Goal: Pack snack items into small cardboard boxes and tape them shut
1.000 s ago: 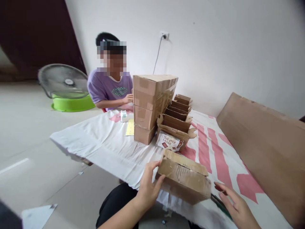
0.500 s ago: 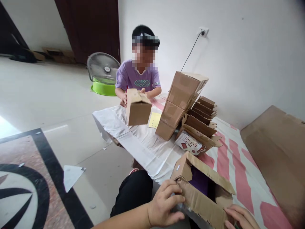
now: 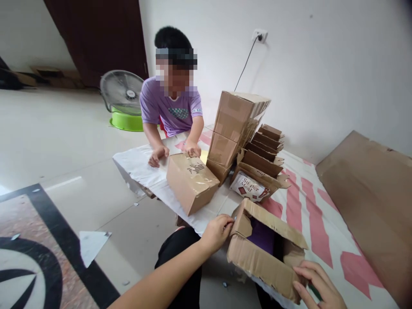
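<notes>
An open cardboard box (image 3: 264,262) with something purple inside lies tilted at the table's near edge, its flaps raised. My right hand (image 3: 318,283) grips its right end between thumb and fingers. A bit of something green shows beneath that hand. My left hand (image 3: 217,231) is at the box's left end, its fingers pinched together against the cardboard beside a small pale spot. What those fingertips hold, if anything, is hidden.
Across the table, a person in a purple shirt (image 3: 170,103) touches a closed carton (image 3: 193,182). Taped cartons (image 3: 231,116) stand stacked beside a row of open boxes (image 3: 257,171). A large cardboard sheet (image 3: 367,206) leans at right. A fan (image 3: 124,92) stands on the floor.
My left hand has moved from the near side of the open box to its left end, its fingers closing. The other person has set the carton down on the table.
</notes>
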The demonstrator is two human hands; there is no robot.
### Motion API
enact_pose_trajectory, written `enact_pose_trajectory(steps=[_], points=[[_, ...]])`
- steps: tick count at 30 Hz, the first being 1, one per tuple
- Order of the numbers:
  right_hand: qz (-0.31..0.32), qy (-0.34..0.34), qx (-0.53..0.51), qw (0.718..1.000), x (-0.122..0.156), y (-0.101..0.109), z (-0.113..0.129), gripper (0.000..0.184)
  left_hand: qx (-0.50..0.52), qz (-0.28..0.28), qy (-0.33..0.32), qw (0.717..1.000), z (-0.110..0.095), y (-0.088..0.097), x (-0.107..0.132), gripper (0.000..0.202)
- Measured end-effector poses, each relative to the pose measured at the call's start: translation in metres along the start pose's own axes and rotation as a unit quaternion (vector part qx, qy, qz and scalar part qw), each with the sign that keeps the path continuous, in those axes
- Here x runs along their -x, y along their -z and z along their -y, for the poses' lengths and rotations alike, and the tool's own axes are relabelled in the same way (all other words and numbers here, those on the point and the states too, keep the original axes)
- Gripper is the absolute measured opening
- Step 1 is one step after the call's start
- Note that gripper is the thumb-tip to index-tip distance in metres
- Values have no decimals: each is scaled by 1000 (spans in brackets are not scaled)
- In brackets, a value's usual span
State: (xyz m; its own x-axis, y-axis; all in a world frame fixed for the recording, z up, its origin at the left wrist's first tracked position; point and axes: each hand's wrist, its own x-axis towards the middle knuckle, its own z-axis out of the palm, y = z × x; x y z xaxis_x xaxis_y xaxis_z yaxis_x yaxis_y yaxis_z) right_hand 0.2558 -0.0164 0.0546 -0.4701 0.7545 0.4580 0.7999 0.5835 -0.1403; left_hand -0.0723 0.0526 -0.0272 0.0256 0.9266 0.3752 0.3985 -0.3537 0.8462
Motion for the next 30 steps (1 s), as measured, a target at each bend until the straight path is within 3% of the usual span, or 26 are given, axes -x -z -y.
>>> enact_pose_trajectory(steps=[12,18,22,27,30], points=[[-13,-20,-33,999,7,-10,-3,21,5,-51,74,996,3,-5,-5,16],[-6,-53,-62,997,2,-1,12,20,23,-60,98,993,5,-3,5,15],[-37,-64,-50,996,6,4,19,27,25,-68,103,992,7,14,20,20],[-113,-88,-24,989,27,-5,11,27,-48,-80,81,992,11,44,49,13],[-136,-96,-27,986,38,-14,0,26,-58,-126,136,981,29,64,64,15]])
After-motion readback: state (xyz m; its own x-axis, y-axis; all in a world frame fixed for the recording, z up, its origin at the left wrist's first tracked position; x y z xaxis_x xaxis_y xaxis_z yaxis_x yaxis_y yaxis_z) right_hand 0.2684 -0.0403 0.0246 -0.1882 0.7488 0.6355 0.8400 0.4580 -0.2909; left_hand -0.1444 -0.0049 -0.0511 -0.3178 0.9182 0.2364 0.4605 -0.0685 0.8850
